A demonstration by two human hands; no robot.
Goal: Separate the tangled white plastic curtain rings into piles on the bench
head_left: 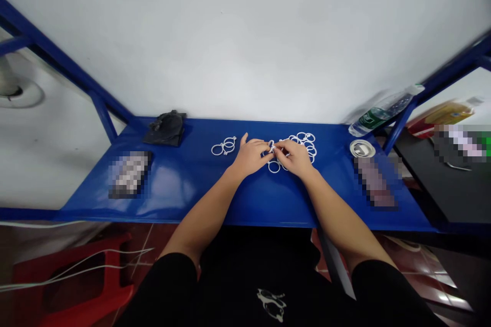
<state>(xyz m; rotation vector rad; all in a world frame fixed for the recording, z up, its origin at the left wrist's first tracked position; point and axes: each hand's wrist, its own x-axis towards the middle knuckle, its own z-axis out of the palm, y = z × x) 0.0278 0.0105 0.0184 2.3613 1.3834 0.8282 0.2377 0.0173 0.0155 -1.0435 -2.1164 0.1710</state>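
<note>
a clear bottle [378,115] leans near a red stool [111,276].

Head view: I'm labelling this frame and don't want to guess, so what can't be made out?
All in the head view:
- Grip on the white ring: hidden by the left hand and right hand.
- Number of piled rings: overlap and the right hand hide some.
- Left pixelated item and right pixelated item: masked.
- Wording on the bottle label: too small.
- Red stool: bottom edge cuts it off.
</note>
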